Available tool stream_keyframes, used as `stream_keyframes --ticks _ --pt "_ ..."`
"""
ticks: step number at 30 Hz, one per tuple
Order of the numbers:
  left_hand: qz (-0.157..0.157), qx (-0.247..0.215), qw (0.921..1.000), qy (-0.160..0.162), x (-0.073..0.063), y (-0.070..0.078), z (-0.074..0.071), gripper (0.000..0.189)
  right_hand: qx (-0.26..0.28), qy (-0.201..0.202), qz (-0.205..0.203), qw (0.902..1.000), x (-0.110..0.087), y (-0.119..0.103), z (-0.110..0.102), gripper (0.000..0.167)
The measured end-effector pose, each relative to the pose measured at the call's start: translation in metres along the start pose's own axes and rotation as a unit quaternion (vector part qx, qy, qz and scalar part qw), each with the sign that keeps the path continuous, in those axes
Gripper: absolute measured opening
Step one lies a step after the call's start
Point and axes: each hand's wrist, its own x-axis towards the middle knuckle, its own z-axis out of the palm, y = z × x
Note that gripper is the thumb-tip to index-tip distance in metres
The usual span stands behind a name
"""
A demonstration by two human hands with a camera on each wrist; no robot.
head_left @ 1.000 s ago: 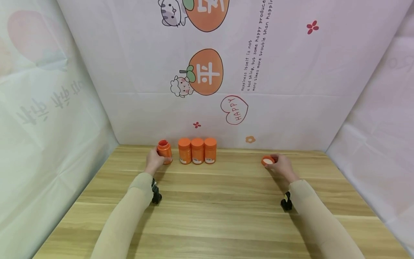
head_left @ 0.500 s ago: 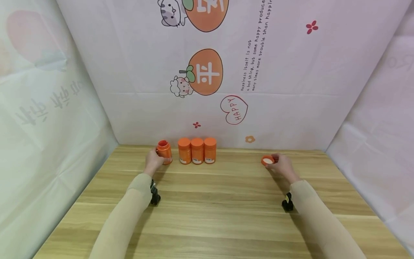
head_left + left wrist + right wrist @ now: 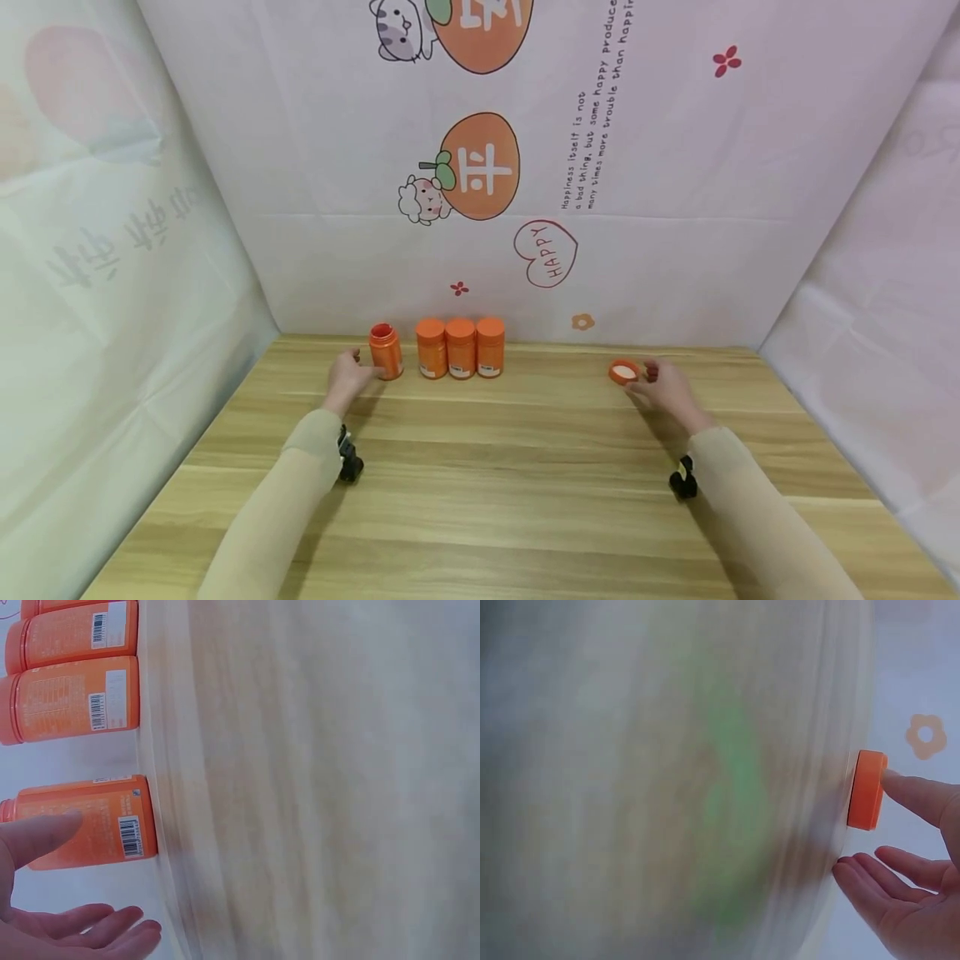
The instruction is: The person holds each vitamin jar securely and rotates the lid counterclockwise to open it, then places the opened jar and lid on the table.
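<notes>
An orange bottle without a lid (image 3: 386, 352) stands upright at the back left of the table. My left hand (image 3: 349, 380) is just left of it, fingers spread apart from its side; in the left wrist view the thumb (image 3: 46, 834) overlaps the bottle, and I cannot tell if it touches. On the right, an orange lid (image 3: 624, 372) lies with its white inside facing up. My right hand (image 3: 667, 393) is beside the lid with its fingers spread. In the right wrist view the thumb (image 3: 916, 796) is at the rim of the lid, the other fingers away from it.
Three lidded orange bottles (image 3: 461, 350) stand in a tight row just right of the lidless one. Behind the wooden table (image 3: 480, 467) rises a white printed backdrop (image 3: 337, 167), with white sheets at both sides.
Both hands have loosened their grip and drawn back outward, the left from the lidless bottle, the right from the lid. Bottle and lid stay in place.
</notes>
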Motion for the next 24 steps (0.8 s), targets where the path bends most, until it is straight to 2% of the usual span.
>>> stream_keyframes --ticks 4,9,17,24 --pt "0.001 0.013 0.9999 -0.008 -0.004 0.000 -0.003 0.076 -0.024 -0.005 0.000 0.9997 -0.005 -0.002 -0.004 0.064" --pt "0.021 0.043 0.9989 -0.004 -0.010 0.000 -0.006 0.072 -0.040 -0.017 -0.001 0.9991 -0.011 -0.003 -0.006 0.060" --pt "0.046 0.065 0.9968 -0.004 -0.025 0.006 -0.007 0.069 -0.053 -0.032 -0.003 0.9980 -0.023 -0.003 -0.009 0.064" --pt "0.062 0.083 0.9945 -0.016 -0.037 0.009 -0.006 0.069 -0.071 -0.058 -0.007 0.9958 -0.030 -0.006 -0.010 0.065"
